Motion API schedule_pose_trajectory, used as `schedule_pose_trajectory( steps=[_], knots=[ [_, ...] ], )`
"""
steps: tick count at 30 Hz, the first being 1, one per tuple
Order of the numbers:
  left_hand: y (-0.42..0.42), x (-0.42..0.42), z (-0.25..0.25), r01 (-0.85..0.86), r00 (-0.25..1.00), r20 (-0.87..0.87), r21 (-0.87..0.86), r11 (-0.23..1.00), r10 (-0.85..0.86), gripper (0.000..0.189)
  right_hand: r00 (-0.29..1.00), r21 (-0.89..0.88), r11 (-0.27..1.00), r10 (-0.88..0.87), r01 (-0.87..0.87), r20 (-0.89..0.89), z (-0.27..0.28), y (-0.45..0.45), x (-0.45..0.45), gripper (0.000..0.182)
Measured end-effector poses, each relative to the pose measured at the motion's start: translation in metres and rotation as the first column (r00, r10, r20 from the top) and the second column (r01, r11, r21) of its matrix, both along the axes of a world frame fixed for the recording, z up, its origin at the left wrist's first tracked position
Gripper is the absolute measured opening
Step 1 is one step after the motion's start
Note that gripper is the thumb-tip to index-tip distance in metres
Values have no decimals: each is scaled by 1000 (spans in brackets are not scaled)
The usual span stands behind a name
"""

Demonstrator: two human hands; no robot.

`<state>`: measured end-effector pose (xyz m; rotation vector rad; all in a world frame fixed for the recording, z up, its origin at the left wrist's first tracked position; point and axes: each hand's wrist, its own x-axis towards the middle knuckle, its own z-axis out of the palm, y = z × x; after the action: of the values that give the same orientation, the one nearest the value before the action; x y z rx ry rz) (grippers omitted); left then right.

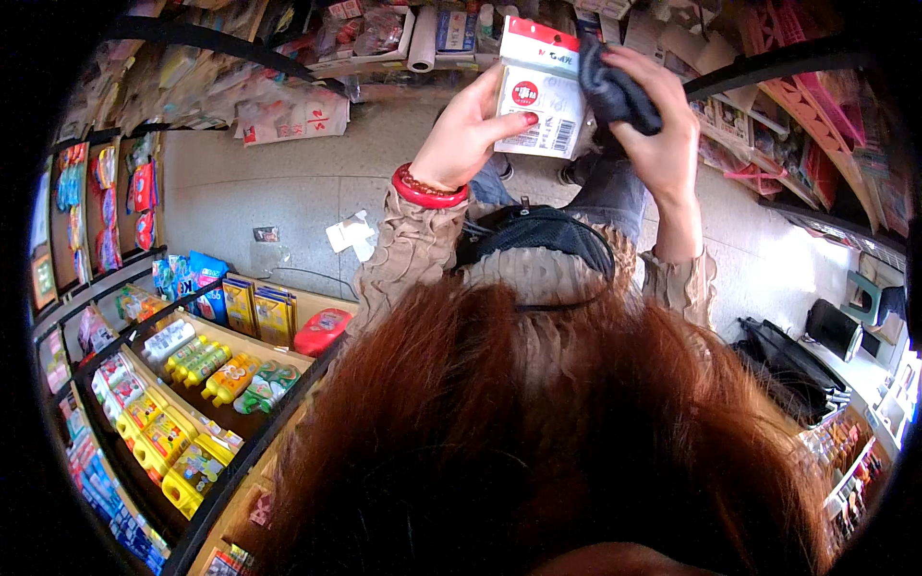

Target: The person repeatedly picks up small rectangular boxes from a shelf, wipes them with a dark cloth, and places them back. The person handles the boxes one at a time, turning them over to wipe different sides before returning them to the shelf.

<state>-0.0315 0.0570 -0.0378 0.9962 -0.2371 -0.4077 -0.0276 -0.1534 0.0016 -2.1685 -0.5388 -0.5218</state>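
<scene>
My left hand (467, 129) grips a white hanging package (536, 101) with a red top strip, its thumb pressed on the front near a printed code. The package's printed face is turned up toward me. In my right hand (659, 119) is a bunched dark cloth (616, 86), held against the right edge of the package. What lies behind the package is hidden. Around my left wrist are a red bangle (430, 196) and a beaded bracelet. A black mesh bag (536, 241) sits at my waist, below both hands.
Shelves of yellow bottles (169, 439) and orange bottles (232, 378) stand at left. Packed shelves with a white roll (422, 45) run along the far side. Pink baskets (803, 86) line the right. Paper scraps (351, 234) lie on the tiled floor (288, 187).
</scene>
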Motion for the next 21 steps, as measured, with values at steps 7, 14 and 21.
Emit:
schedule_pose_trajectory(
  steps=[7,14,21],
  knots=[
    [-3,4,-5,-82,996,-32,120,989,87,49,988,138,990,-51,31,146,31,15,-10,53],
    [-18,-4,1,-90,995,-23,95,991,92,43,991,-157,983,107,-94,75,19,39,-8,55],
    [-11,-10,-4,-155,972,208,202,967,112,42,995,-103,991,93,-89,30,19,36,5,50]
  ],
)
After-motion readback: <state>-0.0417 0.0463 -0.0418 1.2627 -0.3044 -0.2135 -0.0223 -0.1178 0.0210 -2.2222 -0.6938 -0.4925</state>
